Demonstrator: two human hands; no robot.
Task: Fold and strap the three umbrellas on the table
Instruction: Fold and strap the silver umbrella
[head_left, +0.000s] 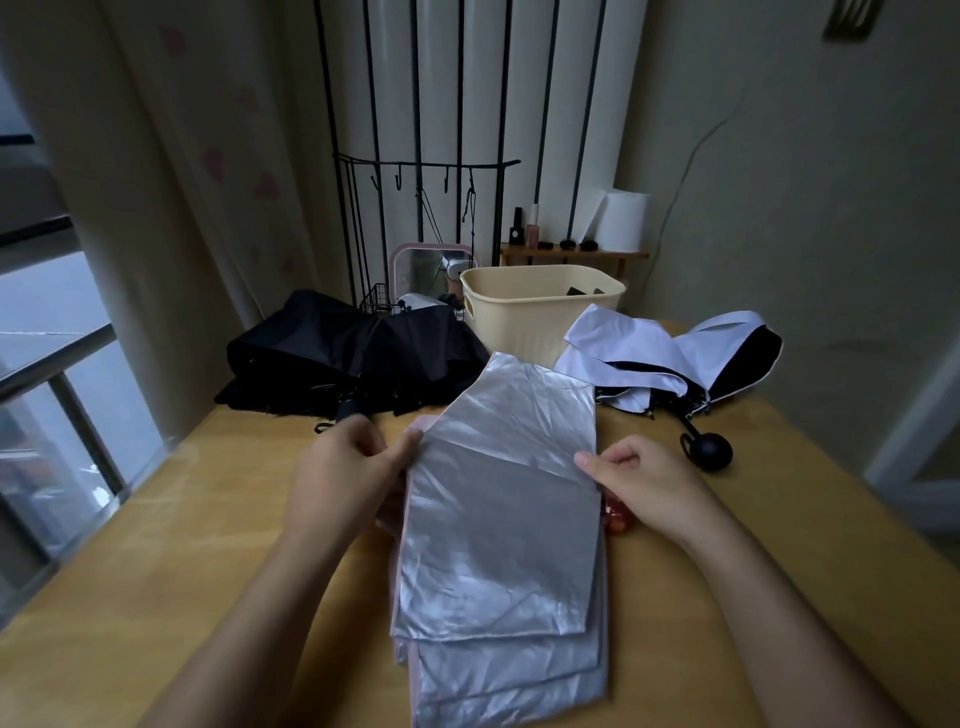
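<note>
Silver umbrella (498, 519) at the near edge of the desk (208, 597): left hand (343, 467) and right hand (649, 483) each pinch a panel side; flaps should lie flat before rolling.

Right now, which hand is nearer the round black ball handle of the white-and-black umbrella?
Right. The right hand pinches the edge of the shiny silver umbrella just left of the round black ball handle; the left hand holds the opposite edge, farther away.
</note>
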